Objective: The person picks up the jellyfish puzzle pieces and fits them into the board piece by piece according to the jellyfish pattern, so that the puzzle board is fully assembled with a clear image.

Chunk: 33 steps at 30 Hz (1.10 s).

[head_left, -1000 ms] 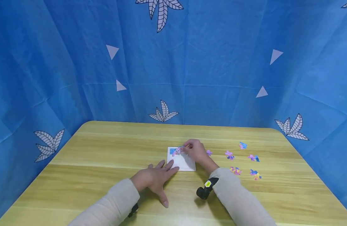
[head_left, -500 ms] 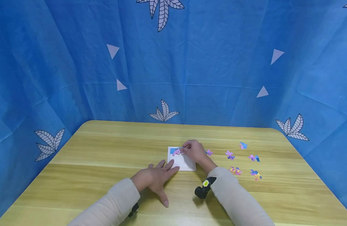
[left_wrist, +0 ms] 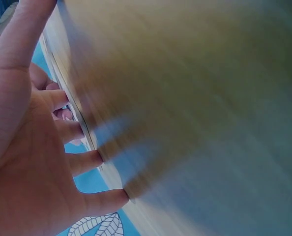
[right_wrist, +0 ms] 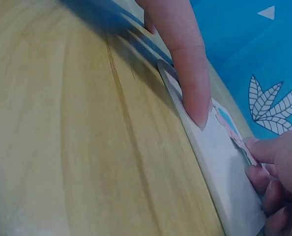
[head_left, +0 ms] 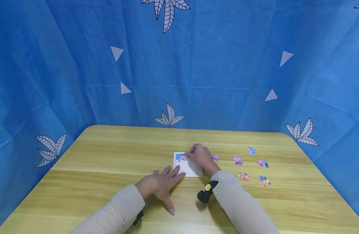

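Note:
A white puzzle board (head_left: 191, 171) lies flat near the middle of the table, with pink and blue jigsaw pieces (head_left: 181, 157) along its far left part. My right hand (head_left: 200, 156) is over the board's far side, thumb and fingers pinching a jigsaw piece (right_wrist: 248, 155) beside those pieces. The fingers partly hide the pinched piece, and I cannot tell whether it is fitted in. Spread out, my left hand (head_left: 162, 184) touches the board's near left part with its fingertips. The left wrist view shows the left palm (left_wrist: 33, 167) with straight fingers.
Loose jigsaw pieces lie in small groups on the right: a pink one (head_left: 216, 158) by the right hand, pink and purple ones (head_left: 238, 161), a blue one (head_left: 251, 150), yellow ones (head_left: 243, 176). A blue curtain (head_left: 232, 65) hangs behind the wooden table (head_left: 115, 146).
My right wrist and forearm have shifted a little to the left while the fingers stay over the same part of the board. The left hand has not moved.

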Tool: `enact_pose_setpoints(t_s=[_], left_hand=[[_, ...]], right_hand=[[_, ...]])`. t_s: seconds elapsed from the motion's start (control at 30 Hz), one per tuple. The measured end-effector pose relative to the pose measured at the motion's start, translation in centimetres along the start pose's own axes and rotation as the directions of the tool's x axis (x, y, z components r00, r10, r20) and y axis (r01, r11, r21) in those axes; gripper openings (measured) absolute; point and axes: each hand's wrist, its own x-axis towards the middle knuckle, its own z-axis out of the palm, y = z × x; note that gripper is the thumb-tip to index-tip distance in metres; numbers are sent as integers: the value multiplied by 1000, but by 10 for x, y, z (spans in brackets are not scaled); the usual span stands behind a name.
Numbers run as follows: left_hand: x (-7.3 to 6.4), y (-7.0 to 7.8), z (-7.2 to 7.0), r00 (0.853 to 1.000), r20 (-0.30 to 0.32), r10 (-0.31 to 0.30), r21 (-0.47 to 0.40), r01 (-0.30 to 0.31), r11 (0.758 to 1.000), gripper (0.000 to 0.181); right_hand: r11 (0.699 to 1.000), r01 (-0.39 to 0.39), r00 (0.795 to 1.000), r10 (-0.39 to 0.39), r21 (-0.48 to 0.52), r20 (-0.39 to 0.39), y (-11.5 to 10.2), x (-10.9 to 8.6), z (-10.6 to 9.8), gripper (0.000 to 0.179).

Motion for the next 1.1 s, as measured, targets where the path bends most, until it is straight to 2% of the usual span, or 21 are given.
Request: enact_pose_setpoints(t_s=[0.23,0.73,1.1], left_hand=[[0,0,0,1000,1,-3,-6,3,1000,127],[-1,2,-1,1000,2,-2,-4,2,1000,125],[-1,1,0,1000,-11,11,1,-11,1000,125]], right_hand=[[998,-54,998,54,-24,13,-4,-2,-2,31],[999,-43,999,44,-25,0,-1,-3,-1,34],[996,-13,999,11,-84,-31,6,-4,5,37]])
